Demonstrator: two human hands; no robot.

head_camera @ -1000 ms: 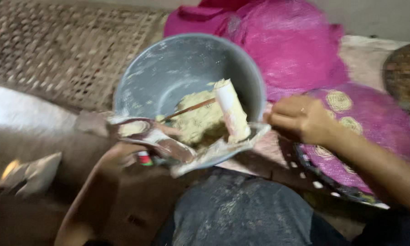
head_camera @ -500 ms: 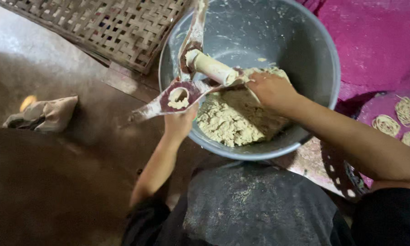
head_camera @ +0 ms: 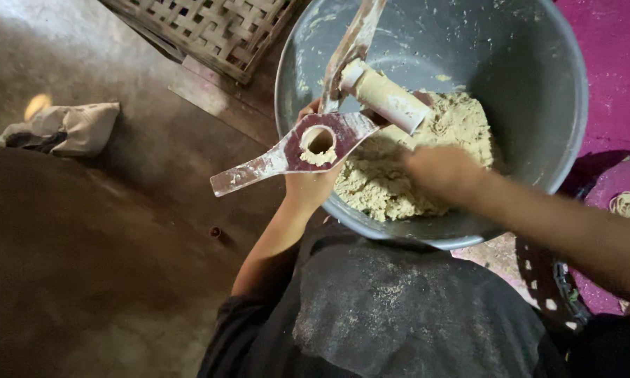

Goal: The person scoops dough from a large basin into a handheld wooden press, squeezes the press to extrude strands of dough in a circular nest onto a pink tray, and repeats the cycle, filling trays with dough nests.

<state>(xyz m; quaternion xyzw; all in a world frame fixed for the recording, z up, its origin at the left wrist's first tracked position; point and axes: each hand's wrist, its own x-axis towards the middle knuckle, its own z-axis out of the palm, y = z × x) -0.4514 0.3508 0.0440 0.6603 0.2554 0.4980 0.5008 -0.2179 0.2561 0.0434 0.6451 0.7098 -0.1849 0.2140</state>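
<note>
**Dough press held over the basin**

The left hand (head_camera: 313,183) grips a hinged metal dough press (head_camera: 308,140) from beneath, its fingers wrapped around the underside of the lower arm so that only the knuckles and the heel of the hand show below the metal. That arm is flat, flour-dusted and reddish, with a round hole directly above the fingers; a lump of pale dough sits in the hole. Its handle runs out to the left of the fingers and ends free in the air. The upper arm of the press rises steeply away from the fingers, and a cream-coloured cylinder (head_camera: 387,98) fixed to it points down to the right, just beyond the fingers and apart from the hole.

The right hand (head_camera: 441,170) is blurred. It sits low in the grey basin (head_camera: 539,84), resting on the crumbly tan dough (head_camera: 392,189) just to the right of the left fingers. I cannot tell whether its fingers are spread or closed on dough.

The basin stands on the floor in front of the person's dark-clothed lap. Beyond the fingers lies a woven bamboo mat (head_camera: 203,28); far to their left, a crumpled cloth (head_camera: 73,126) rests on the brown floor (head_camera: 84,266). To the right, a pink cloth (head_camera: 612,63) lies past the basin.
</note>
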